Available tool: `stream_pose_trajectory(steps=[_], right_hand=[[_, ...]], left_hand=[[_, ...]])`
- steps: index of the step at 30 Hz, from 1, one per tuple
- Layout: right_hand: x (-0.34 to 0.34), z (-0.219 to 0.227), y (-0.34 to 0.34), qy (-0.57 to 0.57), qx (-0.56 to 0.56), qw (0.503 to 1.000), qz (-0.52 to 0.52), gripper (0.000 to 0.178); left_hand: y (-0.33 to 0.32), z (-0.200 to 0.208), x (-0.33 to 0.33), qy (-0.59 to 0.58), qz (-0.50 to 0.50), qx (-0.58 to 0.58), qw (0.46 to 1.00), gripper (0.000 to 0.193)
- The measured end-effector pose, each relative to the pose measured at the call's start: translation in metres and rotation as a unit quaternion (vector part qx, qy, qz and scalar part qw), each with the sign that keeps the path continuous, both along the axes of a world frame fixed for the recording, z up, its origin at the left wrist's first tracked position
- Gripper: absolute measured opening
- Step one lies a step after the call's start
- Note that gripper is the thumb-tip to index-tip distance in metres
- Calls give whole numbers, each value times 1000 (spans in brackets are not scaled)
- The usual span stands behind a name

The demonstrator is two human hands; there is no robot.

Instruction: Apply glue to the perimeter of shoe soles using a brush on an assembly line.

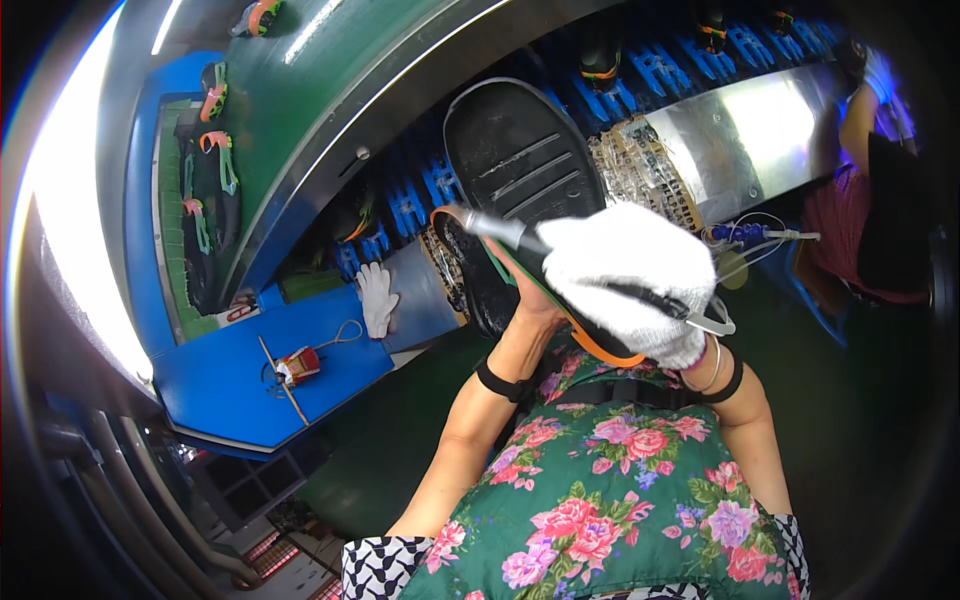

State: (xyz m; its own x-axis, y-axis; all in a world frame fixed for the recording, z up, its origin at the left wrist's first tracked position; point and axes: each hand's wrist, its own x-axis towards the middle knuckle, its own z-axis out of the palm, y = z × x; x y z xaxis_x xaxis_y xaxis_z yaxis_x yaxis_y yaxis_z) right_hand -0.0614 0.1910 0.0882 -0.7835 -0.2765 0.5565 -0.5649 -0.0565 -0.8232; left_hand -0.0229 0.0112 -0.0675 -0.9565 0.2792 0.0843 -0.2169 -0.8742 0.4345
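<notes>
A flowered green apron (pixel 610 510) fills the lower frame, closest to the lens, with both forearms rising out of it. The right hand (pixel 630 280), in a white knit glove, has its grip wrapped tight round a slim pen-like tool (pixel 505 232) whose metal tip rests against the edge of a sandal (pixel 520 190). The left hand (pixel 530 300) is bare and mostly hidden under the sandal; its grip seems to cup the heel end from below, though the fingers cannot be seen. The sandal is held up in front of the chest, black ribbed sole toward the camera, an orange and green edge along its side. It looks light and somewhat flexible, with a grippy rubber tread, so holding it by the heel and rim should keep it steady.

Farther out, a blue desk (pixel 230 385) carries a spare white glove (pixel 377 298), a small red and white packet (pixel 300 365) with a cord, and a thin stick (pixel 283 380). A small white and red label (pixel 238 313) lies at the desk's rear edge. Beyond runs a conveyor (pixel 690 55) with blue holders.
</notes>
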Motion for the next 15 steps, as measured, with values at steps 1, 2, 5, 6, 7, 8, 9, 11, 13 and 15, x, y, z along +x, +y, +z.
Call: stream_pose_trajectory(steps=[1, 2, 5, 6, 7, 8, 9, 11, 13, 15], right_hand=[[-7, -3, 3, 17, 2, 999, -36, 29], [-9, -3, 6, 41, 4, 997, -71, 30], [4, 0, 2, 98, 69, 992, -35, 39], [5, -8, -1, 123, 112, 986, -8, 42], [5, -12, 2, 110, 98, 989, 15, 39], [0, -10, 3, 81, 55, 995, 34, 36], [-4, -8, 5, 51, 12, 997, 52, 34], [-10, -14, 9, 77, 31, 997, 0, 33], [-6, -17, 9, 119, 116, 986, -11, 36], [5, -13, -2, 98, 81, 992, 3, 31]], left_hand=[[8, 9, -6, -17, 22, 48, 998, 89], [22, 34, -4, -122, 112, -27, 986, 84], [17, 32, -1, -131, 106, -47, 985, 89], [11, 29, -3, -121, 88, -27, 988, 92], [6, 25, -3, -111, 70, -7, 991, 96], [-2, 23, -3, -100, 55, 11, 993, 99], [-8, 19, -3, -88, 40, 29, 995, 102], [-10, 18, -7, -64, 8, 66, 996, 108], [-5, 27, -6, -99, 39, 29, 994, 113], [-6, 24, -6, -97, 0, 6, 995, 87]])
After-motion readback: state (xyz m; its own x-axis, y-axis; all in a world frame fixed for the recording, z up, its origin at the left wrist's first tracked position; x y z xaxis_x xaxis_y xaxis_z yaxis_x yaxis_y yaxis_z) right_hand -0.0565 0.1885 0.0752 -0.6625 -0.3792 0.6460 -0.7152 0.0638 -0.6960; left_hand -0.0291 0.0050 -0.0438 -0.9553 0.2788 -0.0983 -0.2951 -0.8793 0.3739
